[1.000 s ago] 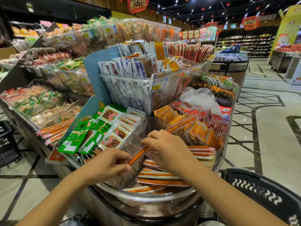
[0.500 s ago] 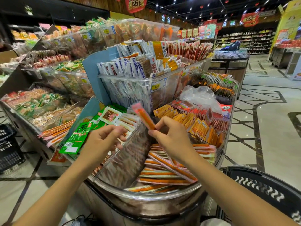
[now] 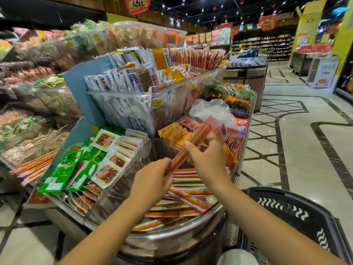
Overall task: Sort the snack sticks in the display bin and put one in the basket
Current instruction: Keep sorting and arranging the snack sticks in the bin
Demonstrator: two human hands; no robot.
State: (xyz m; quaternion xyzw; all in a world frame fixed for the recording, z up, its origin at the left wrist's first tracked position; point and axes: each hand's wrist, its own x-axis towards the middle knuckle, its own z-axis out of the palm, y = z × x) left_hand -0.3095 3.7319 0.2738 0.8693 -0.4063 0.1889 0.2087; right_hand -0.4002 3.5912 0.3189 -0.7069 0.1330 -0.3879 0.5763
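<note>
Head view: your left hand [image 3: 152, 180] and right hand [image 3: 208, 161] pinch one long orange film-wrapped snack stick [image 3: 199, 137], and slick film could let it drop.

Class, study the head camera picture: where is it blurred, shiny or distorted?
Head view: shelves on the left smear with motion blur; the raised snack stick is soft too; the polished floor gleams with reflections; wide-angle distortion curves the floor's dark lines.

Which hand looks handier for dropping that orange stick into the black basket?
Probably the right hand. It grips the snack stick near its middle, and the black basket sits low on that same side. The left hand holds only the stick's lower end and would have to cross over.
</note>
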